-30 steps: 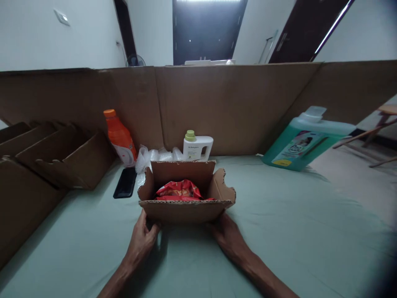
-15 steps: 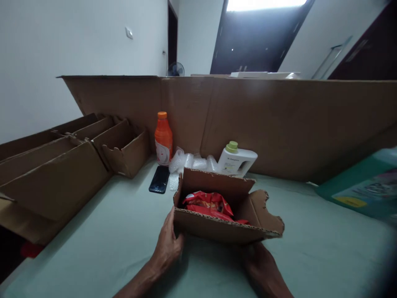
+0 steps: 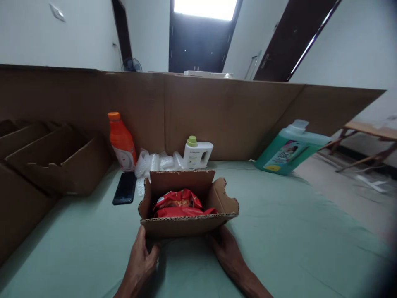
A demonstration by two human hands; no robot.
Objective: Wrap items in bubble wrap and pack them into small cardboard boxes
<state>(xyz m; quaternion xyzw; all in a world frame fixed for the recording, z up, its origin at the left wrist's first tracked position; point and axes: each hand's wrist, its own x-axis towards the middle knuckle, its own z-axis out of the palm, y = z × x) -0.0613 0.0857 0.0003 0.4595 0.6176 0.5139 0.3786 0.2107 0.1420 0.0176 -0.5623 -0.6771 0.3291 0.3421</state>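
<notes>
The small cardboard box (image 3: 187,207) sits open-topped in the middle of the pale green sheet (image 3: 294,240), and it hides plenty — its near wall covers the lower part of the red snack packet (image 3: 180,203) inside, whose print is too blurred to read. Left hand (image 3: 143,257) cups the box's near left corner, thumb up against the wall, the other fingers tucked beneath, out of sight. Right hand (image 3: 226,248) reaches under the near right corner; I cannot tell how its fingers lie. Behind the box, a tall cardboard wall (image 3: 217,111) blocks the room — only white walls and a dark doorway (image 3: 198,41) show above. Just behind the box: white detergent bottle (image 3: 197,153), label unreadable, and bubble wrap (image 3: 156,161). Left of it, a black phone (image 3: 125,188) and orange bottle (image 3: 121,141). Far right, a leaning green jug (image 3: 288,149), label illegible.
</notes>
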